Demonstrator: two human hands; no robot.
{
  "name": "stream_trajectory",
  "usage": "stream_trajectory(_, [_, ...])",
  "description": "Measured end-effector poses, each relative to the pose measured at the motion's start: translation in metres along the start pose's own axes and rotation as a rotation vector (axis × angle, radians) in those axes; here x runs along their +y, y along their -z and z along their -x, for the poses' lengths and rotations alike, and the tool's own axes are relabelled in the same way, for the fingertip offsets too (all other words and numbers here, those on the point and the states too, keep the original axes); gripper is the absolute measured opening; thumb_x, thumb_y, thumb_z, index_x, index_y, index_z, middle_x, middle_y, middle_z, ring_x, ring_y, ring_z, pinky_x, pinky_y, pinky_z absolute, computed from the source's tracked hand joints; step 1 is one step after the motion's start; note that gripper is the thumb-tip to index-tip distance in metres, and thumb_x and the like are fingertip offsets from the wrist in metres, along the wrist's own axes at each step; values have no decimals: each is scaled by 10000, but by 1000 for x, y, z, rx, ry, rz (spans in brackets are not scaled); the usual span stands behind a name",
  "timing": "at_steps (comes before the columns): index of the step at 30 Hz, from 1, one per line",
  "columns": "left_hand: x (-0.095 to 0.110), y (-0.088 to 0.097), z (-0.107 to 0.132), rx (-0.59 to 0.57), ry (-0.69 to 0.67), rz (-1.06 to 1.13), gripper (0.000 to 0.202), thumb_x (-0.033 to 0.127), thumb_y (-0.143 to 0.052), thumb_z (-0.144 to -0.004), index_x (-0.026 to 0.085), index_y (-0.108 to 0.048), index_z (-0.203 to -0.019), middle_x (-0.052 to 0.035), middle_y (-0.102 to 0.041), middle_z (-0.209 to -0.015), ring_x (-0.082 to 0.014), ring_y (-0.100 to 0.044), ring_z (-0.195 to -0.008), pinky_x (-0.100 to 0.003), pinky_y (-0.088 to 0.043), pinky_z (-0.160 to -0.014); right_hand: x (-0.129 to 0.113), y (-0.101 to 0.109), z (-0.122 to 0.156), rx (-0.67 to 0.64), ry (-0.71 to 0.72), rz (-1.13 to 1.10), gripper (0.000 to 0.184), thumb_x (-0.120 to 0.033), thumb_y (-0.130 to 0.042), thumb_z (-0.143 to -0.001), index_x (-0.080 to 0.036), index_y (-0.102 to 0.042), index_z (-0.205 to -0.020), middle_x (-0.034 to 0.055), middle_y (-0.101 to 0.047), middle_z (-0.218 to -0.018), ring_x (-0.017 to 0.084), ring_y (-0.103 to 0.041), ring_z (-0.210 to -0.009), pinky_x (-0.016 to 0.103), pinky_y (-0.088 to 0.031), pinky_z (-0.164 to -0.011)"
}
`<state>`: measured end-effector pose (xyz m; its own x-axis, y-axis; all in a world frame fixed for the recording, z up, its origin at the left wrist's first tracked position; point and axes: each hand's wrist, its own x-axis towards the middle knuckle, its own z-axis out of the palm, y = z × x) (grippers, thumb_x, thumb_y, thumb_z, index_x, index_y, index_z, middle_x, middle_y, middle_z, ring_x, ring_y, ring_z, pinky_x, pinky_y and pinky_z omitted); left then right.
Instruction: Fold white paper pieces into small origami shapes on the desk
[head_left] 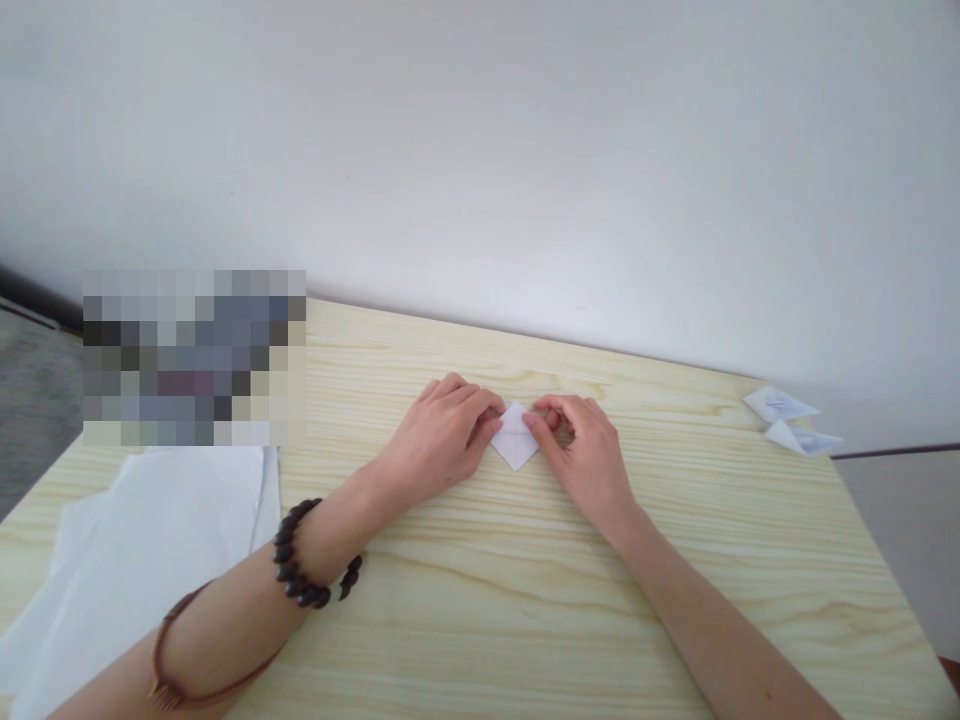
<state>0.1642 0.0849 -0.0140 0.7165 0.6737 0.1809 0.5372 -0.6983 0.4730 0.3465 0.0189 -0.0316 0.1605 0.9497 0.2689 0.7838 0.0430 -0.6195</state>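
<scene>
A small white folded paper point(515, 446) in a diamond shape is held between my two hands, just above or on the wooden table. At its left corner, my left hand point(454, 425) pinches the edge between thumb and fingers. The right corner is gripped the same way by my right hand point(589, 445), its index finger curled behind the thumb. A horizontal crease or flap edge crosses the paper, and one point faces me. My fingertips cover both side corners.
Two folded white paper boats point(784, 404) lie at the table's right back edge. White sheets point(161, 540) are spread in a loose pile on the left, partly under my left forearm. Behind them is a blurred-out object point(187, 360). A pale wall point(525, 180) borders the table's point(510, 610) far edge.
</scene>
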Motion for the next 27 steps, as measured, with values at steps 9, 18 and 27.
stream_trajectory(9, [-1,-3,1,36,-10,-12,142,178,-487,-894,169,-601,-978,-65,-666,-942,-231,-538,-928,-396,-451,-837,-1,1,-1,-25,19,2,141,-321,-571,-889,-196,-636,-890,26,-632,-751,182,-545,-723,333,-424,-720])
stream_trajectory(18, [-2,-3,1,70,-38,-57,184,255,-473,-936,172,-636,-960,-63,-667,-924,-214,-557,-884,-370,-448,-818,-1,2,-1,-40,46,25,128,-285,-556,-903,-190,-641,-886,29,-634,-769,187,-538,-748,333,-414,-725])
stream_trajectory(27, [-2,-8,1,113,-5,-50,155,265,-532,-922,182,-661,-896,-43,-665,-885,-195,-558,-852,-348,-444,-813,-1,2,-1,-36,70,-1,142,-268,-539,-910,-199,-654,-864,42,-647,-819,187,-561,-776,327,-431,-727])
